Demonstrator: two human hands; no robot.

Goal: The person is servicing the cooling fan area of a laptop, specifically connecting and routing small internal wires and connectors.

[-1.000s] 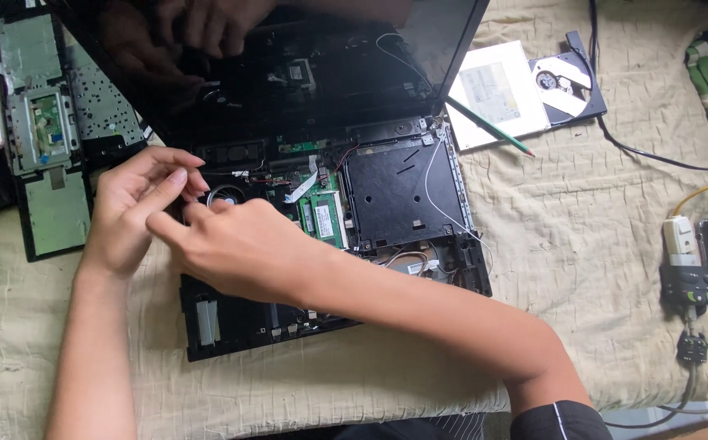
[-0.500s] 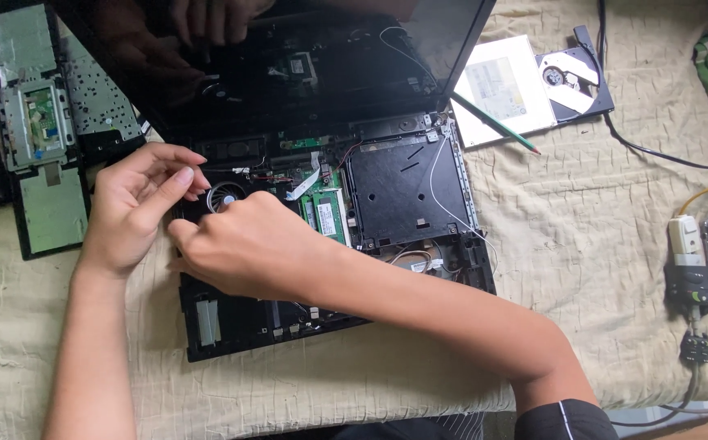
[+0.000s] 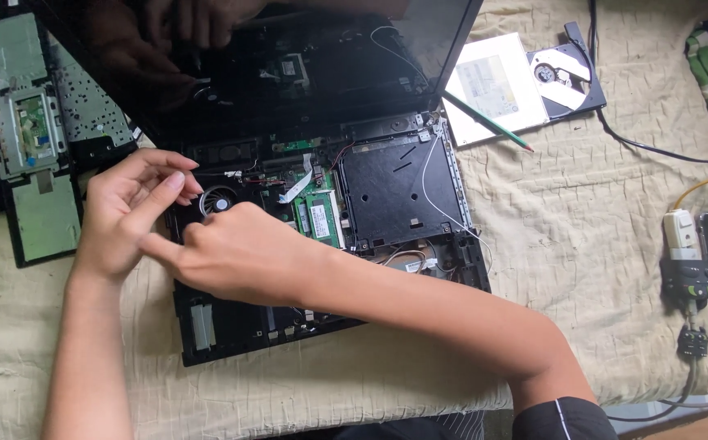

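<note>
both hands meet left of centre over the opened laptop (image 3: 403, 191): left hand (image 3: 126, 216) with fingers apart, right hand (image 3: 236, 261) curled, grip unclear. beside the cooling fan (image 3: 219, 200), a slip could snag thin wires.

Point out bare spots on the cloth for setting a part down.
Free: cloth between the opened laptop and the power strip; also the strip below the laptop. Crowded: left side, with removed panels, and around the disc drive.
</note>
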